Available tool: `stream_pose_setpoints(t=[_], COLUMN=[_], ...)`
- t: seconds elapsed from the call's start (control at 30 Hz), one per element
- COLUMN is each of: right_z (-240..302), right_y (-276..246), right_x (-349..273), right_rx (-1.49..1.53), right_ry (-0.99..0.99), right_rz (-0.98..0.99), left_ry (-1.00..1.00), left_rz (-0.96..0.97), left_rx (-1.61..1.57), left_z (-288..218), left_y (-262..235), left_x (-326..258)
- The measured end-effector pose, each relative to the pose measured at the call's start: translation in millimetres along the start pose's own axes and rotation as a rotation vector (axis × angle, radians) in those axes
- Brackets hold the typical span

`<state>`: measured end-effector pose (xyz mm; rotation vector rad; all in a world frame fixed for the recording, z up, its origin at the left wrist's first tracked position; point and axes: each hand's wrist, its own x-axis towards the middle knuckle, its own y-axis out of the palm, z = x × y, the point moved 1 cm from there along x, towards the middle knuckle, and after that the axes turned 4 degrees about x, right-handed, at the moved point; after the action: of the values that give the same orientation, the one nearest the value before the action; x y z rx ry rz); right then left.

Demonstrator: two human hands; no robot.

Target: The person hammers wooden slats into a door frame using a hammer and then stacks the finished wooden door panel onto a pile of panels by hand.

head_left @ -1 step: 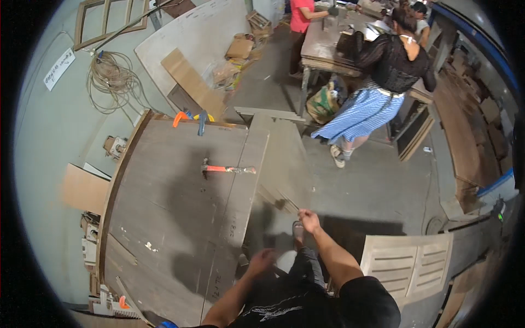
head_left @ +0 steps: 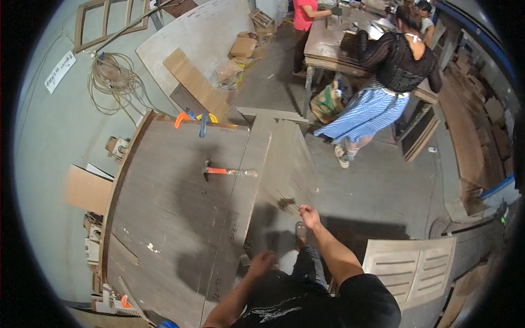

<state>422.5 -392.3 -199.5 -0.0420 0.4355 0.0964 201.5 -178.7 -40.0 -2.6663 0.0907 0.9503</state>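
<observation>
My right hand [head_left: 310, 217] is closed in a pinch at the near end of a stack of long grey-brown boards [head_left: 286, 156]. Between its fingertips is a thin, stick-like piece [head_left: 293, 207], pale and blurred; its exact kind does not show. A dark patch lies on the boards just beside it. My left hand [head_left: 262, 263] hangs low near the right edge of the worktable, and its fingers are too blurred to read. On the wooden tabletop [head_left: 164, 213] lies a claw hammer [head_left: 227, 171] with an orange-red handle, touched by neither hand.
Orange and blue clamps [head_left: 203, 126] grip the table's far edge. A louvred panel [head_left: 409, 268] stands at my right. Ahead, a person in a striped blue skirt [head_left: 363, 117] and others work at another table [head_left: 328, 50]. Coiled cable [head_left: 112, 79] hangs on the left wall.
The whole view has shifted slightly. My right hand stays at the end of the boards, and the thin piece at its fingertips has changed angle. The hammer has not moved on the table.
</observation>
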Motion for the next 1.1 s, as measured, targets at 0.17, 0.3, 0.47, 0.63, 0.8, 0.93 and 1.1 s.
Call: stream_pose_setpoints(t=[0.17,0.3,0.47,0.63,0.8,0.93,1.1], right_z=[23.8,76.0,77.5,83.7,37.6,-91.3,-164.1], right_y=[41.5,66.4,37.4,-16.6,-62.8,-78.6,-65.5], right_x=[151.4,183.7,206.8,113.2,-2.3,-65.8,-83.3], right_rx=[-0.116,-0.164,0.033,-0.155,-0.002,0.131,-0.06], right_ry=[0.002,0.204,-0.001,-0.147,0.055,0.298,0.203], right_rz=[-0.049,-0.02,-0.196,-0.068,0.204,0.379,0.426], left_ry=[0.249,-0.151,0.029,0.025,0.111,0.124,0.377], left_rz=[0.031,0.098,0.065,0.044,-0.183,-0.264,-0.488], left_rx=[0.172,-0.016,-0.095,0.0,-0.004,-0.065,0.165], left_z=[97.3,6.5,-51.9,-126.7,-180.0,-198.7,-204.3], left_y=[5.0,-5.3,-8.6,2.9,60.3,90.1,92.8], left_x=[52.3,41.7,113.6,214.7,305.3,320.6,274.2])
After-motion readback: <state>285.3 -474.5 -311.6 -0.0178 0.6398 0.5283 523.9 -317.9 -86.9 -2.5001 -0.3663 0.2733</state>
